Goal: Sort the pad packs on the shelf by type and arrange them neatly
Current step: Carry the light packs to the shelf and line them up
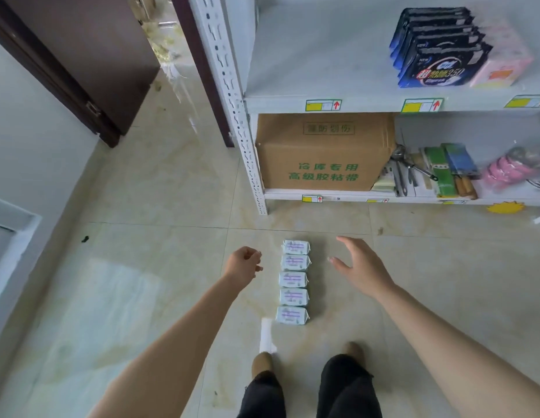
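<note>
a: what are the hands doing?
b: both hold nothing. the left hand [244, 263] is loosely curled and the right hand [360, 267] has its fingers spread. they sit one on each side of five pale green-and-white soft pad packs [293, 280], lined in a row on the beige tiled floor [142, 282], and touch none of them.
a: and the white metal shelf [323, 55]?
b: dark blue glossy pad packs [437, 52] stand filed toward the right end of the upper board, with a pink soft pack [503, 64] just beside them. i'd judge those two types placed; the floor row is not yet shelved.
</note>
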`<state>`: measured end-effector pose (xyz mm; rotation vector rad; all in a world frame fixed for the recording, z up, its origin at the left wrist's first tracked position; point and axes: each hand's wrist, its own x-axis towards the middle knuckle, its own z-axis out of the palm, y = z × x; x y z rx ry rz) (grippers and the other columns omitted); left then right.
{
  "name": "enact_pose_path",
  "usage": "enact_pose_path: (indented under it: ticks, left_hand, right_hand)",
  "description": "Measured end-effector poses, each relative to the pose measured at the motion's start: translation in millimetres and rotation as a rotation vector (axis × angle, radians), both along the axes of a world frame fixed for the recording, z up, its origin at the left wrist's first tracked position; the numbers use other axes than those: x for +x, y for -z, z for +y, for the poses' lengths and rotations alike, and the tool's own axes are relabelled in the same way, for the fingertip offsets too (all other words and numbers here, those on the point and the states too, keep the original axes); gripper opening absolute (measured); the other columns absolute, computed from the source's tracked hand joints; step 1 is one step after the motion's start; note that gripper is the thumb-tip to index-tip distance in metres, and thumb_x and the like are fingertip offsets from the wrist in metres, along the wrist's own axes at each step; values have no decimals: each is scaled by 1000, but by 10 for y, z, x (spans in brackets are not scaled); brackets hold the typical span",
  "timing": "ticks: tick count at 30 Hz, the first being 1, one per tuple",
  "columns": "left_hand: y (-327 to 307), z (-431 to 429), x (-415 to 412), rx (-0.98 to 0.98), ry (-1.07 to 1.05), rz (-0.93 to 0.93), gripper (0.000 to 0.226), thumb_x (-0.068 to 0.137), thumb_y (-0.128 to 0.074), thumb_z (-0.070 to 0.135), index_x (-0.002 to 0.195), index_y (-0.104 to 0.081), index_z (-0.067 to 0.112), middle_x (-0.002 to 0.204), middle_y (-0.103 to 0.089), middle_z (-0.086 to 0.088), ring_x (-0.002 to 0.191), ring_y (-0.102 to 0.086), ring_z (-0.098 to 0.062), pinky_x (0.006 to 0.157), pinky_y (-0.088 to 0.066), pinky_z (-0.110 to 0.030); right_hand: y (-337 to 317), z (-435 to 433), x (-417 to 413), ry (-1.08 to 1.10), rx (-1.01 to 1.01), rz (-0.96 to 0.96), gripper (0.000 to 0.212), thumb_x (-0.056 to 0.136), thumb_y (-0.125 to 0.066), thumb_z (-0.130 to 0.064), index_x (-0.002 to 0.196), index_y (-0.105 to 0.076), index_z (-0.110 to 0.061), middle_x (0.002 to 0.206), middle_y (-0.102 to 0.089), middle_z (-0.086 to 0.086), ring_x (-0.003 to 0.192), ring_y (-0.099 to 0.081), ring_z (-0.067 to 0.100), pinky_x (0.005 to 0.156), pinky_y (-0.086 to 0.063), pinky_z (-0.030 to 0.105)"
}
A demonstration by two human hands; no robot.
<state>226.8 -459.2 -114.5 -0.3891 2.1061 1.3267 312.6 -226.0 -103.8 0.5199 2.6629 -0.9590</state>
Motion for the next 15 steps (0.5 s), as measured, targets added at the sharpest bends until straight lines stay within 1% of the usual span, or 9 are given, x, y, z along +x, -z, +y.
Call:
enact_pose_path:
  ticks: [3,7,10,15]
  left_hand:
    - [274,-363,-77,-40,10,-31,16,94,-48,11,79,-52,13,73,-53,0,64,-58,-12,54,-39,-22]
    - [713,-669,-142,-83,14,-70,20,94,-49,11,74,-53,16,76,-55,-3,65,-59,-13,54,-39,-23]
    - [1092,-757,-155,-101,10,-109,19,93,-50,13,75,-53,16,79,-57,-4,67,-61,-14,56,-41,-24]
    - [1858,-693,-62,-125,29,-173,16,94,-48,14,79,-55,16,79,-58,-2,71,-62,-16,59,-43,-24]
  right_hand:
    - [285,-266,-5,41,-12,-54,57,88,-56,-39,138,-38,-20,142,-41,3,129,-42,22,105,-36,44]
    - [678,-501,37,64,-31,-138,57,88,-55,-39,139,-37,-20,142,-40,3,130,-41,21,106,-35,44]
    - [1000,-589,51,63,-29,-190,57,89,-54,-40,139,-36,-20,142,-40,3,129,-42,21,105,-36,42]
    - [1666,-641,59,71,-49,-240,57,89,-53,-41,139,-36,-21,142,-39,1,130,-41,19,105,-35,40]
